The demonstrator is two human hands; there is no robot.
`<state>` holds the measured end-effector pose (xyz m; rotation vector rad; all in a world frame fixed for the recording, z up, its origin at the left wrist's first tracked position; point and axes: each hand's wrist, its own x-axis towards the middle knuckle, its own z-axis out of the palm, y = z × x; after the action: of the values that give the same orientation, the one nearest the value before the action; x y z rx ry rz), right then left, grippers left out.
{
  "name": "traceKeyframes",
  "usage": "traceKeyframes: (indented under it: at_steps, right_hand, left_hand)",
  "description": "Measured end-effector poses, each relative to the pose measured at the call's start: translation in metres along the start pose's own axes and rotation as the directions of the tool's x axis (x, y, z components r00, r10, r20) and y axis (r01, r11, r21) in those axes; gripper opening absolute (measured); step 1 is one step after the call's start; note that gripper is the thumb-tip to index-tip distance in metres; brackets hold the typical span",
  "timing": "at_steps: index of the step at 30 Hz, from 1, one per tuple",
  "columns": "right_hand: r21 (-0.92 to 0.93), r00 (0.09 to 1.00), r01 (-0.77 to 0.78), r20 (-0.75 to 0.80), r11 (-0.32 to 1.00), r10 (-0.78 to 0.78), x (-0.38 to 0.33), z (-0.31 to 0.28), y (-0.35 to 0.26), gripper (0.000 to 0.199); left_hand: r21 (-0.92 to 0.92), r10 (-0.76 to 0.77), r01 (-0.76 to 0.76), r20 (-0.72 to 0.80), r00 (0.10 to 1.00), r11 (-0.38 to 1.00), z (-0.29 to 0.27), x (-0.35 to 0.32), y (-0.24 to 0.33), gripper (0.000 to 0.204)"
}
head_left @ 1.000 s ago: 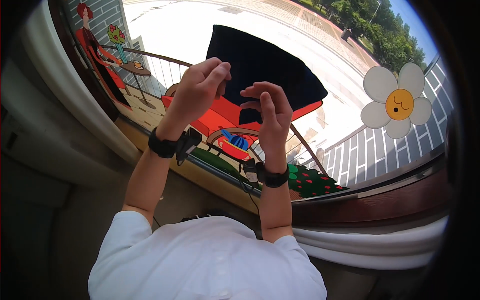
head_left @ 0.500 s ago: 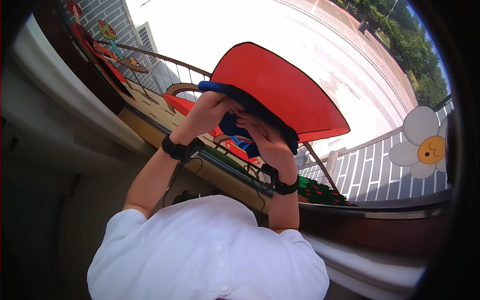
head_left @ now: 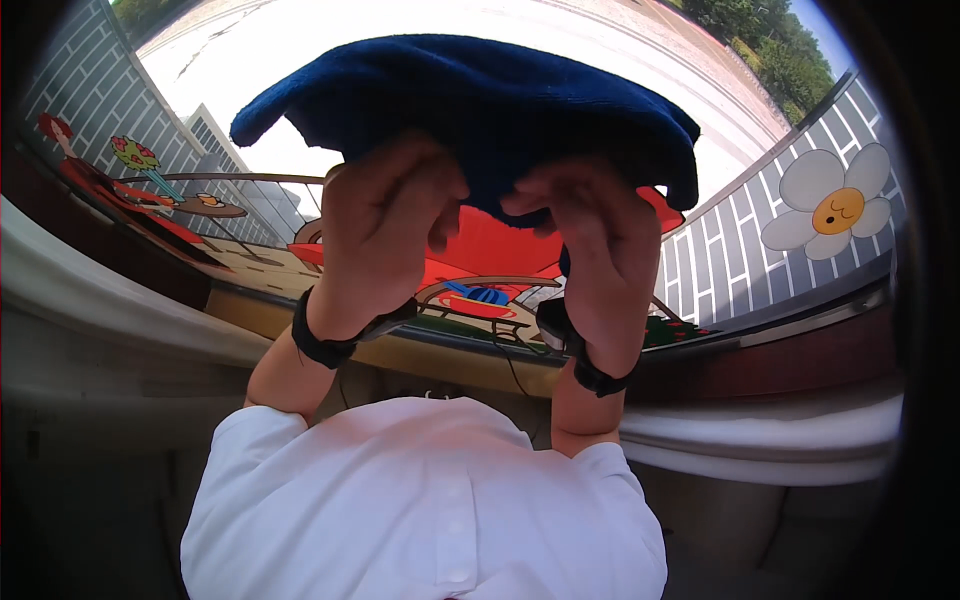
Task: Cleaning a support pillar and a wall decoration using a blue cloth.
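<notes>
A dark blue cloth [head_left: 480, 95] is spread wide in front of the window, its two ends drooping at the left and right. My left hand [head_left: 385, 225] holds it left of the middle, with curled fingers partly hidden in the shade of the cloth. On the other side, my right hand [head_left: 605, 235] grips its lower part, fingers bent inward toward the left hand. Behind the cloth and hands lies a red painted shape [head_left: 490, 240] on the window, mostly covered. Each wrist wears a black band.
Cartoon pictures decorate the glass: a white daisy [head_left: 838, 210] at right, and a red-haired figure [head_left: 85, 180] and a flower vase [head_left: 145, 160] at left. A ledge [head_left: 470, 360] runs below the window. White curtains [head_left: 760, 430] hang at both sides. Outside is bright paving.
The bunched blue cloth has been raised and opened out wide. Both hands have moved apart. My view has turned, so the window edge now lies more level and the cloth covers most of the red shape.
</notes>
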<state>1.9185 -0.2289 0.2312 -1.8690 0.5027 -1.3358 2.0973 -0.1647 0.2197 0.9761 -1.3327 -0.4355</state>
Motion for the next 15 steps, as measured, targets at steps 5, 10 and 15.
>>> traceKeyframes:
  at_steps: [5, 10, 15]
  right_hand:
    - [-0.569, 0.99, 0.009, 0.123, 0.823, 0.074, -0.058, 0.009, 0.081, 0.024]
    - [-0.604, 0.994, 0.059, -0.038, 0.795, -0.102, -0.1, 0.042, 0.115, 0.026]
    - [-0.659, 0.978, 0.202, 0.094, 0.724, -0.187, -0.123, 0.02, 0.136, 0.028]
  left_hand:
    - [0.426, 0.251, -0.239, 0.028, 0.968, 0.873, -0.032, -0.05, -0.128, 0.024]
    - [0.591, 0.317, -0.416, 0.27, 0.909, 0.691, -0.061, -0.07, -0.154, 0.035]
    - [0.283, 0.175, -0.339, 0.478, 0.861, 0.897, -0.126, -0.091, -0.197, 0.03]
